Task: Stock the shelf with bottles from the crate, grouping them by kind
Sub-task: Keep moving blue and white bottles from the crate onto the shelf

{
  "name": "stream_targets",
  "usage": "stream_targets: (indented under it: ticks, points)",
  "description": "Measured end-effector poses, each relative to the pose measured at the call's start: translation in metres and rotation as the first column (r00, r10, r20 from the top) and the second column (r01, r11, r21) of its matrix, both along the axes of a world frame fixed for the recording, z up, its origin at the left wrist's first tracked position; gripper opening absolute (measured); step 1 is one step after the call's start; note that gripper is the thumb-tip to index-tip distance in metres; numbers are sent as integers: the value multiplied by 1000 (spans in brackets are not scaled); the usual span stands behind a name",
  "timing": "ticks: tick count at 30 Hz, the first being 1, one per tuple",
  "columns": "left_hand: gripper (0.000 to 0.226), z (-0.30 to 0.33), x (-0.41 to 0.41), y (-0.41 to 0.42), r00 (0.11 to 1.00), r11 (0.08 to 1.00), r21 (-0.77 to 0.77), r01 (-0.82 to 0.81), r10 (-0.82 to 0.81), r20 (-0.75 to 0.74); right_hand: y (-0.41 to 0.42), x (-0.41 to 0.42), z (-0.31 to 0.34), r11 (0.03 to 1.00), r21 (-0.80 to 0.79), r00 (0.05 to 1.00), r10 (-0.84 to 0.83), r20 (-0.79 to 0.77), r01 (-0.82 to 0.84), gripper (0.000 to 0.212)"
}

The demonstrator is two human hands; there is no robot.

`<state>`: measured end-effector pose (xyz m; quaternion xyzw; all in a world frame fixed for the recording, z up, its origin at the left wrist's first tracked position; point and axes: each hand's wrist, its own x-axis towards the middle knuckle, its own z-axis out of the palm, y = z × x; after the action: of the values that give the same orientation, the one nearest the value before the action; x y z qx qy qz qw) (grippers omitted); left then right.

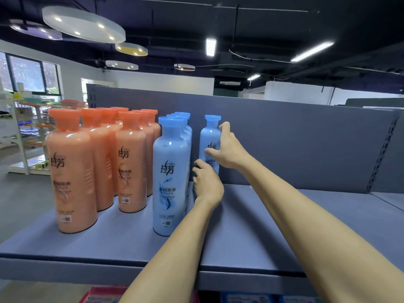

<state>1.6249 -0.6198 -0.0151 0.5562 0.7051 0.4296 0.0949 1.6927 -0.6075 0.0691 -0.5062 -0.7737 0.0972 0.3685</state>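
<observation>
Shelf (262, 215): bottle (210, 136) (blue) in right grip (227, 149).

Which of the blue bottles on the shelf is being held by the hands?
The lone blue bottle at the back of the shelf, standing apart to the right of the blue row. The right hand grips it; the left hand touches its base.

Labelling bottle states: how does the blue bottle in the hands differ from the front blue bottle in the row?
The held bottle stands alone at the back panel; the front bottle heads a row near the shelf edge. The held bottle is gripped by the right hand, with the left hand at its base; the front bottle is untouched. Hands cover part of the held bottle's label; the front bottle's is fully visible. Both are upright, blue and capped.
</observation>
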Motion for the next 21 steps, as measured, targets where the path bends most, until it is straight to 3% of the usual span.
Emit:
stream_targets:
  ticks: [13,21]
  points:
    - [51,-4,1,20,1000,1000,12,-28,28,-8,18,-1,-2,1000,3,1000,-15,-12,15,55]
    - [49,-3,15,-10,985,994,3,-112,111,131,-9,-4,7,996,-60,998,-67,1,67,60]
